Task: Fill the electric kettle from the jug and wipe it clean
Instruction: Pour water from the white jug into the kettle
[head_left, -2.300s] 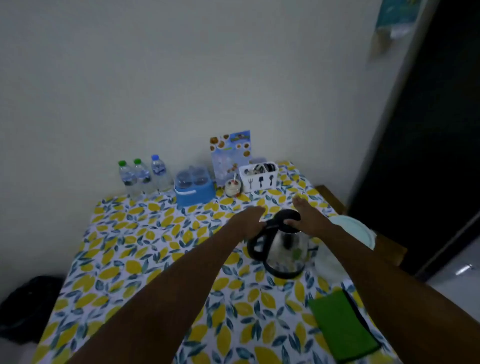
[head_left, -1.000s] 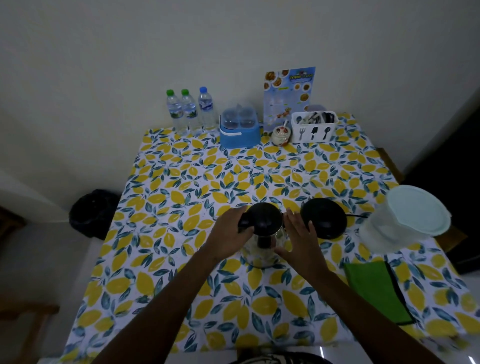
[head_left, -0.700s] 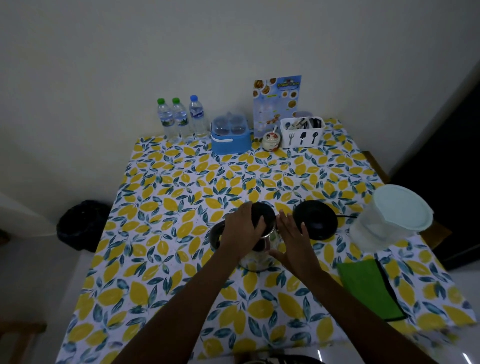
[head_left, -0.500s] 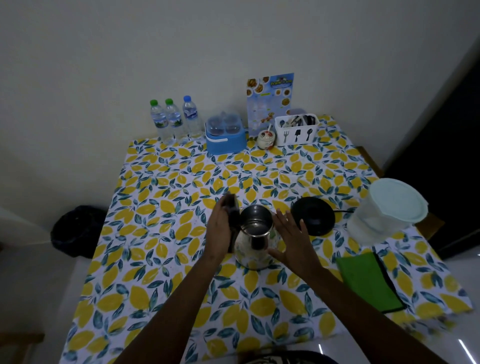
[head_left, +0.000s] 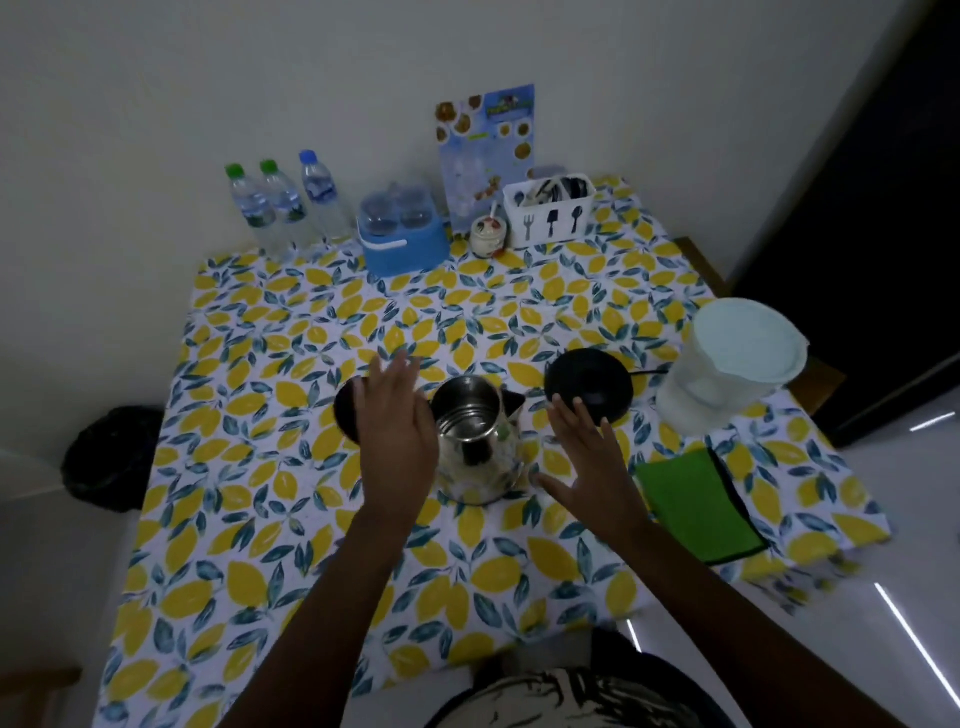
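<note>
The steel electric kettle (head_left: 478, 441) stands upright on the lemon-print tablecloth (head_left: 249, 545), its lid swung open to the left as a black disc (head_left: 347, 410). My left hand (head_left: 397, 431) hovers flat just left of the kettle, fingers spread, over the lid. My right hand (head_left: 587, 457) is open to the kettle's right, thumb near its base. The black kettle base (head_left: 589, 384) lies behind my right hand. A translucent water jug (head_left: 727, 374) with a pale lid stands at the right edge. A green cloth (head_left: 696, 504) lies in front of the jug.
Along the back wall stand three water bottles (head_left: 283, 208), a blue container (head_left: 402, 234), a menu card (head_left: 485, 150), a small jar (head_left: 488, 236) and a white cutlery holder (head_left: 550, 210). A black bin (head_left: 111, 457) sits on the floor at the left.
The kettle was lifted off its base and set down at the table's middle. My left hand opened the lid and let go; both hands now hover open beside the kettle.
</note>
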